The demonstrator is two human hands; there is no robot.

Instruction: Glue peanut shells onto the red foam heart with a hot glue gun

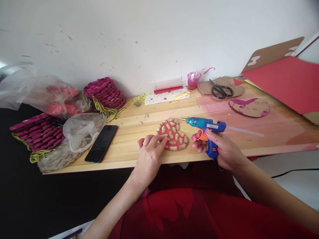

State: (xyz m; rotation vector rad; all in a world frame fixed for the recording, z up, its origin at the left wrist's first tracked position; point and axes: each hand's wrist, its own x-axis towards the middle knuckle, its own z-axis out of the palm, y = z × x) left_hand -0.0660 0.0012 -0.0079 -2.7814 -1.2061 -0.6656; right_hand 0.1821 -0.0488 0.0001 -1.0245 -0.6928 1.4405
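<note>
My right hand (224, 147) grips a blue hot glue gun (212, 127), fingers around its handle and orange trigger. The gun's metal nozzle points left, just above the upper right edge of a red heart-shaped piece (170, 135) lying on the table. A clear glue stick (245, 131) sticks out of its back. Several peanuts (173, 148) in their shells cover the heart. My left hand (150, 154) is at the heart's left edge, its fingers bent and closed around a peanut that is mostly hidden. Thin yellow strands (184, 131) lie beside the heart.
A black phone (101, 144) and plastic bags (71, 146) lie left, with purple peanut strings (107, 94) behind. Scissors (221, 90) rest on cardboard, near a pink cup (193, 80) and a paint-marked cardboard oval (249, 107). Red sheets (286, 86) lean at right.
</note>
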